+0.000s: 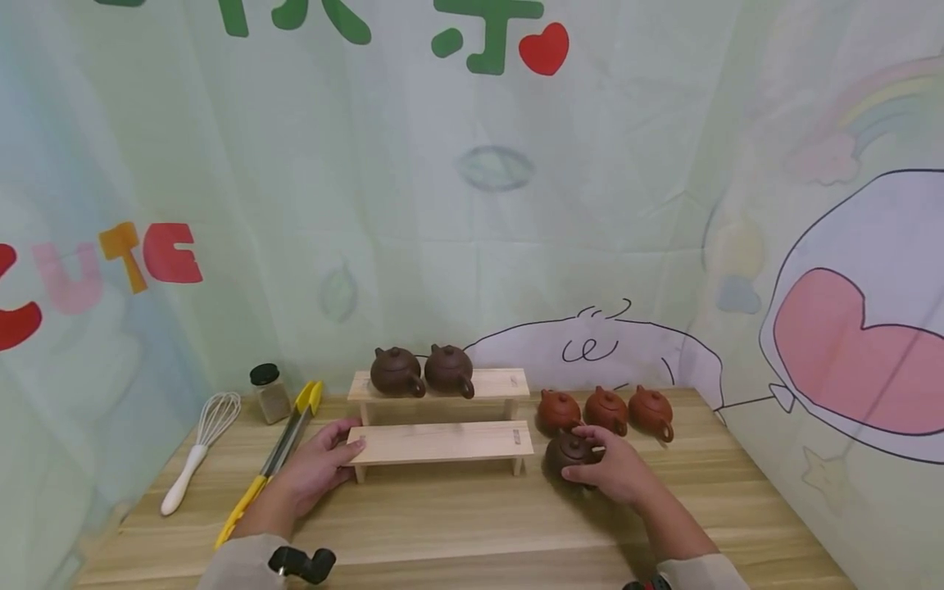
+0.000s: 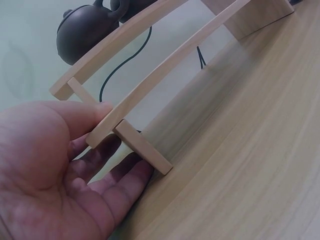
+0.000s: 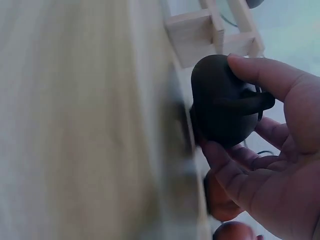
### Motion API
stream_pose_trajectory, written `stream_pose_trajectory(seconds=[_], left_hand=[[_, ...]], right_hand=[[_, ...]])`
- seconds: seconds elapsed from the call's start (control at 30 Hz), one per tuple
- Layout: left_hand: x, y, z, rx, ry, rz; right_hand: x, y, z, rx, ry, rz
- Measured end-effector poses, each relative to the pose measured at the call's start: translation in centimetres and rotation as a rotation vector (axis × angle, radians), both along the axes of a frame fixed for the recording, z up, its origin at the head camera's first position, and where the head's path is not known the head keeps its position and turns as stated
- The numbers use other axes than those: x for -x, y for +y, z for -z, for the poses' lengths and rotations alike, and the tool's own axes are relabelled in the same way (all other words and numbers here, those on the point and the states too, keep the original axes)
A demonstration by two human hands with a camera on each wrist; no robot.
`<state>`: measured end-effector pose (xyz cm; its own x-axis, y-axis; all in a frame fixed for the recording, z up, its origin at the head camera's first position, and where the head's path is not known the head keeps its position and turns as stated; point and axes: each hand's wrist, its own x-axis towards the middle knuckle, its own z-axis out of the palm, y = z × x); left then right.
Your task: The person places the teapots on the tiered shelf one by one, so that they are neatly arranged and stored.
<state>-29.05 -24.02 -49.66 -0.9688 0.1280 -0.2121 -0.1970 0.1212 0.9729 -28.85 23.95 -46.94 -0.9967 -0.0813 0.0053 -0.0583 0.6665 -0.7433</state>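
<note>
My right hand [image 1: 618,469] grips a dark brown teapot [image 1: 566,452] by its sides, thumb on one side and fingers on the other, low over the table just right of the front wooden stand [image 1: 442,443]. In the right wrist view the teapot's handle [image 3: 245,104] points toward the palm. My left hand [image 1: 319,465] holds the left end of that front stand, its thumb on the top board and its fingers around by the leg [image 2: 143,146]. Two more dark brown teapots [image 1: 396,373] sit side by side on the taller rear stand [image 1: 497,383].
Three reddish-brown teapots [image 1: 606,410] stand in a row at the back right. On the left lie a whisk [image 1: 197,451] and yellow-tipped tongs [image 1: 279,447], with a black-lidded jar [image 1: 270,395] behind them. A printed curtain [image 1: 413,205] encloses the table's back and sides.
</note>
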Motion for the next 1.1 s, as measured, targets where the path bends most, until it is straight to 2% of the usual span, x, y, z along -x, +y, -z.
stream_pose_trajectory(seconds=[0.27, 0.43, 0.57, 0.67, 0.87, 1.1], left_hand=[[-0.3, 0.1, -0.4, 0.004, 0.007, -0.005], [-0.3, 0.2, -0.2, 0.002, 0.007, -0.011], [-0.5, 0.1, -0.3, -0.007, 0.009, -0.015], [-0.5, 0.1, -0.2, -0.014, 0.01, -0.015], [-0.4, 0.1, -0.2, -0.007, 0.013, -0.014], [-0.2, 0.0, 0.0, -0.012, 0.006, -0.006]], right_hand=[[-0.6, -1.4, -2.0, 0.088, 0.037, -0.018], [-1.0, -3.2, -3.2, 0.124, 0.09, -0.042], [-1.0, -5.0, -4.3, 0.152, 0.1, -0.042], [-0.4, -6.2, -5.2, 0.146, 0.11, -0.04], [1.8, -8.0, -7.2, 0.134, 0.128, -0.073], [4.6, -9.6, -8.4, 0.123, 0.075, -0.076]])
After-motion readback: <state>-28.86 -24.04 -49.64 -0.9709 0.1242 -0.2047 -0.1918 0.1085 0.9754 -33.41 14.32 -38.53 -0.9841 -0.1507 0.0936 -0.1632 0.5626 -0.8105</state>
